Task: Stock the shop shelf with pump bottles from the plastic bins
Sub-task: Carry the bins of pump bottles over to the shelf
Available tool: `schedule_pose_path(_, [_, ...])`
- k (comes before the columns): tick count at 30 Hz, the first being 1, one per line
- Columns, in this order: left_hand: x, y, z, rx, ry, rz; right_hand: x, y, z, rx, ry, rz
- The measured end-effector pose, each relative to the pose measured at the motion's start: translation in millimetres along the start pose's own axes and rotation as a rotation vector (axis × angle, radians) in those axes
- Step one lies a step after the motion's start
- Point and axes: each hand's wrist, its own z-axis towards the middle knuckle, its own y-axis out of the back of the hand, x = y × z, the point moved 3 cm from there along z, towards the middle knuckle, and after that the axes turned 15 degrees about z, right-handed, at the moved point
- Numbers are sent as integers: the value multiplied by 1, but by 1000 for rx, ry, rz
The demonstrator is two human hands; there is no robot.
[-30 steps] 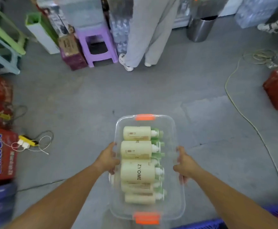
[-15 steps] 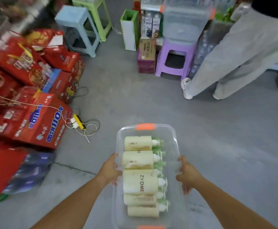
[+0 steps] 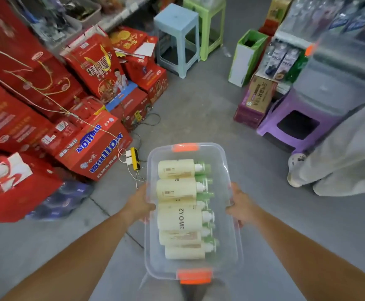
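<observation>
the pump bottles [image 3: 178, 220] are all in the bin – half a dozen or so cream ones lying on their sides in a stack, pump heads toward the person's right, with bits of green showing by the pumps. one reads "zyome" along its side. the clear plastic bin [image 3: 228, 168] with its orange latches [image 3: 194, 275] at the near and far ends has no lid on, and it is up off the floor, carried in front of the body.

the left hand [image 3: 141, 203] grips the left long side near the middle, fingers curled round the edge; the right hand [image 3: 241, 208] grips the right side the same way. neither has hold of a bottle.

so from where i stand the stocking itself has not begun – the bin looks full, nothing is out of it, and every bottle has yet to reach a shelf. which shelf is meant i cannot tell; there is a blurred shelf [image 3: 120, 14] with goods at the far left.

around it: red boxes [image 3: 94, 148] piled to the left, a yellow power strip [image 3: 134, 158] with its cords on the concrete floor [image 3: 199, 101] beside them, a blue stool [image 3: 177, 38], a green stool [image 3: 207, 25] and a purple stool [image 3: 296, 127] ahead, and another person's grey trouser leg [image 3: 346, 161] at the right.
</observation>
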Motion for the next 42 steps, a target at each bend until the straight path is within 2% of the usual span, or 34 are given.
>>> schedule_pose_path(10, [-57,71,103,-21,57,-60,117,50,112,63,26,-113])
schedule_pose_path(16, [-86,119,174,29,78,-151,194,70,179,48,23,-157])
schedule_pose_path(23, [-129,186,257,7,64,-131,278,99,245,41,14,-194])
schedule_pose_path(32, [-220,268,366,-52,79,-132,391,167,358,63,44,-202])
schedule_pose_path(42, [-346,352,481,-70,125,-179,534,276,475,95,102,-346])
